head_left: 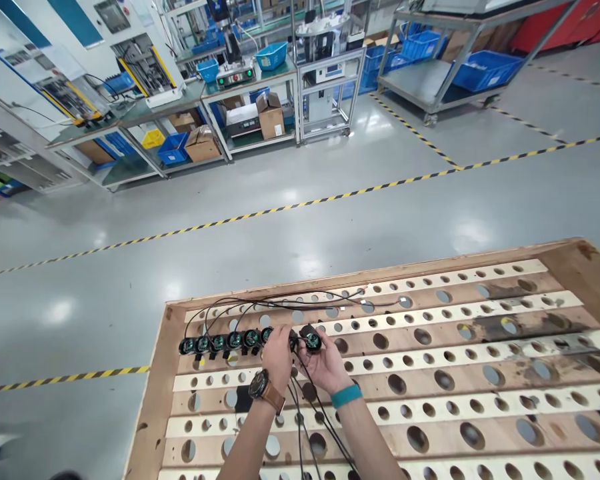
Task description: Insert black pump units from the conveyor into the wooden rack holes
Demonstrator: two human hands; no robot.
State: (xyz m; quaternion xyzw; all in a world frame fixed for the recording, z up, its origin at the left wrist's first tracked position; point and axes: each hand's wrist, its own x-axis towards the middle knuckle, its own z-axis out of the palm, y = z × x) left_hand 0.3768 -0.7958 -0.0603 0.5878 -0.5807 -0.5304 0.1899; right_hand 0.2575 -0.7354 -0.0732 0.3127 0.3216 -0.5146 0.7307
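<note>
A round black housing with a green circuit board inside (312, 340) is in my right hand (329, 365), the fingers curled around its side. My left hand (279, 353), with a watch on the wrist, is closed beside it over the end of a row of similar round black housings (235, 341). What its fingers grip is hidden. The row stands along a perforated wooden rack (360, 366). Thin black cables (325, 421) run from between my hands toward me. Other cables (280, 301) arc from the row to the right over the rack.
A raised wooden rim (147, 400) borders the rack. Beyond it lies grey floor with yellow-black tape (280, 209). Workbenches (253, 80) with machines, blue bins (174, 148) and cardboard boxes (271, 117) stand at the back. A metal cart (415, 83) is at the upper right.
</note>
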